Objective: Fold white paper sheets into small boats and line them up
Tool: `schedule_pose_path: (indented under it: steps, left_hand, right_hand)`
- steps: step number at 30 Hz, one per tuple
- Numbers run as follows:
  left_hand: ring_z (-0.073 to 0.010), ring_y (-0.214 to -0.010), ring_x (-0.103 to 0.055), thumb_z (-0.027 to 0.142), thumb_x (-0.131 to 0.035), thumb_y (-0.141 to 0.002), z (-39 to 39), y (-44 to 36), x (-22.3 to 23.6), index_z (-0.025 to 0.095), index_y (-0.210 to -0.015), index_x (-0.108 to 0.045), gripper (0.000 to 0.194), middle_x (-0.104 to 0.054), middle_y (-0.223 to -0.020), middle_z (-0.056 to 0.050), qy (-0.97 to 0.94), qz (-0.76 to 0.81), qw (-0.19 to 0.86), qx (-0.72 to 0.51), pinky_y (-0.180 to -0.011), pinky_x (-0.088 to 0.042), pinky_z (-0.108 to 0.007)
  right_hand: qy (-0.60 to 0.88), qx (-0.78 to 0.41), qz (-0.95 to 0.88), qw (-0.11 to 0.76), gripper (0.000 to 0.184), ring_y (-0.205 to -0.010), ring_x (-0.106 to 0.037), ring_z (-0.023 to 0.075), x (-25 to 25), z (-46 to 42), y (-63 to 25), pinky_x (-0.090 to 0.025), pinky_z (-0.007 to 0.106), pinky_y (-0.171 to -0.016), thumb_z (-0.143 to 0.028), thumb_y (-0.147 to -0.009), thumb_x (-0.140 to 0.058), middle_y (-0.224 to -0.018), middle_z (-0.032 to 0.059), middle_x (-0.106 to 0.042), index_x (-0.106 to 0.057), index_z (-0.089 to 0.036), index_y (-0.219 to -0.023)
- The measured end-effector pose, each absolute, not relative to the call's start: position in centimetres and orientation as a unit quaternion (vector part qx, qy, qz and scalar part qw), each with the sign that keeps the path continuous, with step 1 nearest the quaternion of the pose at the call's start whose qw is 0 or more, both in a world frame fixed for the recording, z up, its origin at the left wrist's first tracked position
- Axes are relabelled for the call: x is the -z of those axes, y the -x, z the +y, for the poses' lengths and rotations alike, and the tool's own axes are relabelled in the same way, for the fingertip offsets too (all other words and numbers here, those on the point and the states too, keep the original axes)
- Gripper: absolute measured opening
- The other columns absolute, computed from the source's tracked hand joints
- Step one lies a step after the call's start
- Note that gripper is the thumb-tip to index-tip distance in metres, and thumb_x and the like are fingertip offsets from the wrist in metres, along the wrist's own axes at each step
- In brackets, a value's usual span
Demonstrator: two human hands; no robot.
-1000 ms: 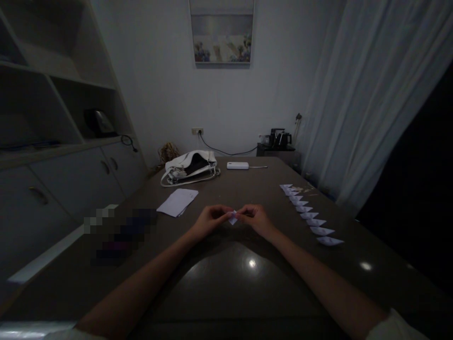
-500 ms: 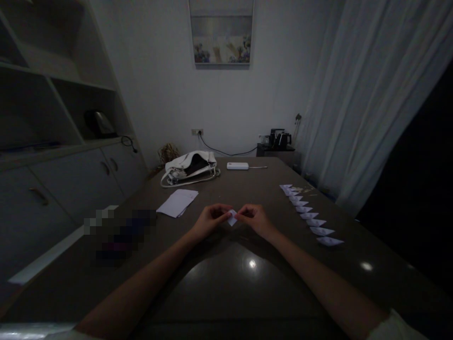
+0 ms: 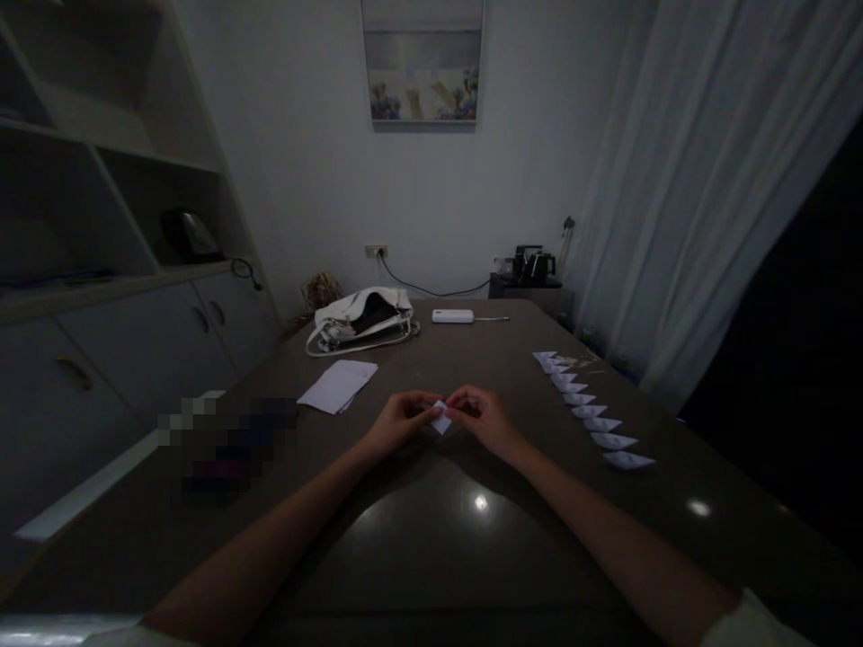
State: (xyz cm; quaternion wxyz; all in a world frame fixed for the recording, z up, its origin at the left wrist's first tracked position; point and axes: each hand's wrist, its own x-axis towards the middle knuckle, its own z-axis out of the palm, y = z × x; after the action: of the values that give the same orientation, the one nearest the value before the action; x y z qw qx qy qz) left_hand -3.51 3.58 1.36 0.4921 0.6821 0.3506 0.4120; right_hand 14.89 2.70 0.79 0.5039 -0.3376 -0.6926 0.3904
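Note:
Over the middle of the dark table (image 3: 431, 557), my left hand (image 3: 397, 420) and my right hand (image 3: 484, 415) meet, both pinching a small folded piece of white paper (image 3: 440, 420) between their fingertips. The fingers of each hand are curled closed on the paper. A row of several small white folded paper boats (image 3: 593, 412) runs along the table to the right of my right hand. To the upper left of my left hand lies a small stack of white paper sheets (image 3: 338, 385).
A white handbag (image 3: 360, 319) and a white flat device with a cable (image 3: 453, 315) lie at the table's far end. Cabinets and shelves (image 3: 108, 270) stand on the left, a white curtain (image 3: 707, 180) on the right. A blurred dark patch (image 3: 229, 445) covers the table's left side.
My hands have closed a little nearer together on the folded paper, which sits slightly lower and more covered by the fingers.

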Motion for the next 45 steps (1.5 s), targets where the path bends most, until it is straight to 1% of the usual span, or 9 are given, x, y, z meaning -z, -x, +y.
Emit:
schedule_pose_path:
  steps: [5, 9, 14, 18, 23, 30, 38, 42, 45]
  left_hand:
    - [-0.017, -0.069, -0.066, 0.041, -0.073, -0.068, 3.6, 3.4, -1.5, 0.009, -0.099, -0.066, 0.045, -0.071, -0.082, -0.009, -0.664, 0.355, 0.495, -0.434, -0.063, -0.05, -0.025]
    - [-0.0181, -0.073, -0.067, 0.04, -0.075, -0.066, 3.8, 3.4, -1.5, 0.009, -0.098, -0.065, 0.046, -0.071, -0.081, -0.008, -0.65, 0.359, 0.483, -0.464, -0.067, -0.051, -0.027]
    - [-0.0182, -0.075, -0.067, 0.04, -0.075, -0.067, 4.0, 3.4, -1.1, 0.01, -0.095, -0.063, 0.043, -0.071, -0.083, -0.008, -0.651, 0.344, 0.491, -0.466, -0.069, -0.051, -0.027]
    - [-0.0183, -0.075, -0.067, 0.04, -0.075, -0.066, 3.9, 3.4, -1.2, 0.01, -0.095, -0.063, 0.043, -0.071, -0.083, -0.008, -0.65, 0.345, 0.495, -0.461, -0.069, -0.051, -0.027]
    - [-0.0173, -0.073, -0.067, 0.04, -0.075, -0.067, 3.6, 3.4, -1.5, 0.01, -0.093, -0.065, 0.042, -0.071, -0.082, -0.008, -0.648, 0.356, 0.498, -0.453, -0.067, -0.051, -0.025]
    - [-0.0163, -0.07, -0.066, 0.04, -0.074, -0.068, 3.5, 3.4, -1.4, 0.01, -0.097, -0.064, 0.043, -0.071, -0.08, -0.007, -0.645, 0.366, 0.505, -0.441, -0.064, -0.05, -0.023]
    - [-0.0178, -0.069, -0.066, 0.043, -0.073, -0.068, 3.4, 3.3, -1.4, 0.01, -0.093, -0.064, 0.042, -0.071, -0.079, -0.008, -0.658, 0.37, 0.482, -0.444, -0.06, -0.05, -0.024]
    - [-0.0163, -0.064, -0.065, 0.043, -0.073, -0.068, 3.4, 3.3, -1.4, 0.01, -0.089, -0.063, 0.04, -0.069, -0.073, -0.006, -0.664, 0.375, 0.475, -0.44, -0.055, -0.047, -0.021]
    - [-0.0155, -0.063, -0.064, 0.042, -0.072, -0.069, 3.5, 3.4, -1.3, 0.01, -0.087, -0.063, 0.038, -0.069, -0.072, -0.006, -0.671, 0.376, 0.466, -0.437, -0.054, -0.046, -0.021]
  right_hand:
    - [0.344, -0.412, -0.668, 0.516, 0.023, -0.072, -0.063, 0.0155, -0.4, 3.1, -14.8, -0.047, 0.028, -0.068, -0.036, -0.071, -0.07, -0.078, 0.0043, -0.067, -0.062, -0.016, -0.081]
    - [0.372, -0.42, -0.646, 0.518, 0.026, -0.064, -0.06, 0.0138, 0.1, 3.6, -15.1, -0.045, 0.025, -0.06, -0.038, -0.068, -0.071, -0.072, 0.0027, -0.066, -0.061, -0.016, -0.077]
    - [0.375, -0.412, -0.655, 0.511, 0.027, -0.058, -0.056, 0.0124, 0.3, 3.8, -15.3, -0.043, 0.024, -0.057, -0.042, -0.071, -0.067, -0.064, 0.0018, -0.064, -0.064, -0.015, -0.072]
    - [0.371, -0.392, -0.667, 0.514, 0.026, -0.059, -0.055, 0.0123, 0.1, 3.5, -15.2, -0.043, 0.024, -0.057, -0.04, -0.075, -0.064, -0.065, 0.0024, -0.064, -0.066, -0.015, -0.072]
    - [0.372, -0.398, -0.66, 0.517, 0.025, -0.062, -0.058, 0.0136, 0.0, 3.4, -15.2, -0.045, 0.025, -0.059, -0.039, -0.073, -0.066, -0.075, 0.0043, -0.068, -0.069, -0.016, -0.084]
    - [0.382, -0.375, -0.668, 0.517, 0.023, -0.061, -0.058, 0.0141, -0.1, 3.4, -15.3, -0.045, 0.026, -0.058, -0.037, -0.074, -0.065, -0.07, 0.0047, -0.068, -0.07, -0.015, -0.078]
    - [0.38, -0.399, -0.652, 0.52, 0.026, -0.056, -0.055, 0.0124, 0.0, 3.5, -15.1, -0.043, 0.024, -0.054, -0.04, -0.073, -0.065, -0.061, 0.0018, -0.063, -0.068, -0.015, -0.073]
    - [0.379, -0.409, -0.648, 0.519, 0.024, -0.055, -0.054, 0.0125, 0.1, 3.5, -15.1, -0.042, 0.024, -0.054, -0.039, -0.073, -0.065, -0.061, 0.0013, -0.062, -0.068, -0.015, -0.072]
    - [0.38, -0.411, -0.652, 0.511, 0.022, -0.057, -0.055, 0.0127, 0.0, 3.4, -15.2, -0.042, 0.024, -0.056, -0.037, -0.074, -0.065, -0.062, 0.0011, -0.062, -0.068, -0.015, -0.073]
